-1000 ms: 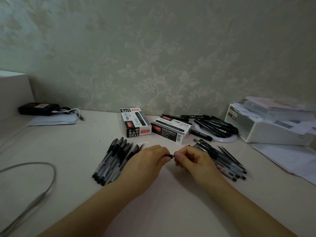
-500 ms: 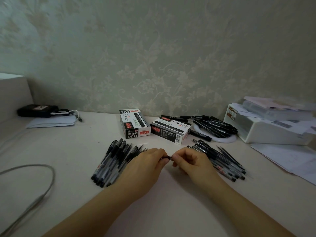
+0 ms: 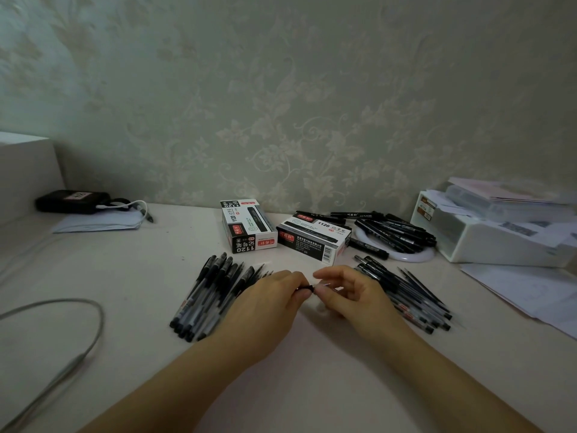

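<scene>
The left hand [image 3: 265, 303] gripped a pen [image 3: 304, 288], the right hand [image 3: 346, 295] pinched its tip; a slack pinch might drop it among the loose pens [image 3: 212, 295].

the bare left forearm [image 3: 175, 382] enters from 7 o'clock, the bare right forearm [image 3: 437, 379] from 5 o'clock. the left hand [image 3: 268, 304], knuckles up, curls round a thin black plastic pen [image 3: 306, 288]; the right hand [image 3: 352, 295], at its 3 o'clock, pinches the pen's tip, fingers curled.

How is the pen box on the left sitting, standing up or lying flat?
Lying flat. The left pen box rests on its broad side on the table, printed face up, beside the second box.
</scene>
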A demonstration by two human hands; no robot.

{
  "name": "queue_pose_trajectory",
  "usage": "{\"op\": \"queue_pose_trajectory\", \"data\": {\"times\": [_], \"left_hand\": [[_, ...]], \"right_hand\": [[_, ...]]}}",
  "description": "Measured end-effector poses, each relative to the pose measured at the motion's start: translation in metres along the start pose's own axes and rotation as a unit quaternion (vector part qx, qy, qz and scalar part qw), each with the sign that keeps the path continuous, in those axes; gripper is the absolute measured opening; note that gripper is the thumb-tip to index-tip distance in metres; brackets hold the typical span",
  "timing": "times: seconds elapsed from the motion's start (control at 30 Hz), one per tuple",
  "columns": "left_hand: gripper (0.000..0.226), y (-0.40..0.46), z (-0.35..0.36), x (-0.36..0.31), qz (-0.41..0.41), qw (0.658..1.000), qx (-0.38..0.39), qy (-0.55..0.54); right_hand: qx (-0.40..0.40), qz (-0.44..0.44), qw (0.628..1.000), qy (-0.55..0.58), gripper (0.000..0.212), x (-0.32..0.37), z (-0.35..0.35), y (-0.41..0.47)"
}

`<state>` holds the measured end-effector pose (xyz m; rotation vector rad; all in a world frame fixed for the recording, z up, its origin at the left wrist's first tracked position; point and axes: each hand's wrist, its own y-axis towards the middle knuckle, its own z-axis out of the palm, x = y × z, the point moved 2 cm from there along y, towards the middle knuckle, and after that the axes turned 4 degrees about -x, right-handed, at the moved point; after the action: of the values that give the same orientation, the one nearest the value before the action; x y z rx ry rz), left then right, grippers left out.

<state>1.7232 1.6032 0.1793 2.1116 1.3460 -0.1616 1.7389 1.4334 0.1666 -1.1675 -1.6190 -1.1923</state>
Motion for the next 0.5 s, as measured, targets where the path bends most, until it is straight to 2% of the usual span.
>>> {"op": "queue_pose_trajectory", "data": {"times": [0.07,0.23,0.37,0.5], "left_hand": [[0.024,-0.0001,0.0006,-0.0006,0.001,1.0,0.001,0.001],[0.026,-0.0003,0.0018,0.0001,0.001,1.0,0.01,0.008],[0.022,-0.0018,0.0018,0.0001,0.011,1.0,0.002,-0.009],[0.02,-0.0024,0.0007,-0.003,0.028,0.999,-0.009,-0.025]], "right_hand": [[-0.012,0.008,1.0,0.004,0.022,0.0009,0.0009,-0.0005],[-0.004,0.005,1.0,0.002,0.004,-0.0019,-0.0011,0.0011],[0.011,-0.004,1.0,0.0,0.012,0.0005,-0.0018,0.0009],[-0.02,0.009,1.0,0.017,0.01,-0.0013,-0.0061,0.0021]]}}
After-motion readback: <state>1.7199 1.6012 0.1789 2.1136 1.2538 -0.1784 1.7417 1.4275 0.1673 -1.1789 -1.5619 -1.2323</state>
